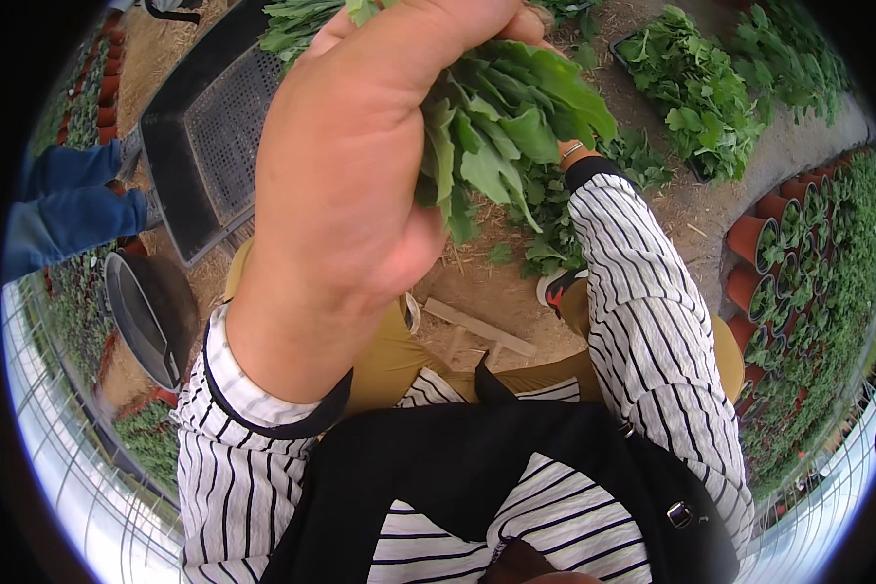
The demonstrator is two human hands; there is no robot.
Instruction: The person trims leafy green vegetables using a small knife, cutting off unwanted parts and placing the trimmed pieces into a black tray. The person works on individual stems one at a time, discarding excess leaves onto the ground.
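Close to the camera, my left hand [350,153] is closed around a bunch of green leafy cuttings [504,131], whose lobed leaves fan out to both sides of the fist. My right arm reaches forward in a striped sleeve. Only the wrist of my right hand [569,149], with a bracelet, clearly shows below the bunch; leaves hide most of the hand, so its grip cannot be told. More loose leafy cuttings [551,219] lie on the ground under and beside that wrist.
A black plastic crate with a perforated bottom [223,139] stands at left, near a person's jeans-clad legs [80,190]. Below it is a black bucket [150,314]. Cuttings heap over a dark tray [693,102] at upper right. Terracotta-coloured pots [755,237] line the right. Wooden slats [478,326] lie between my feet.
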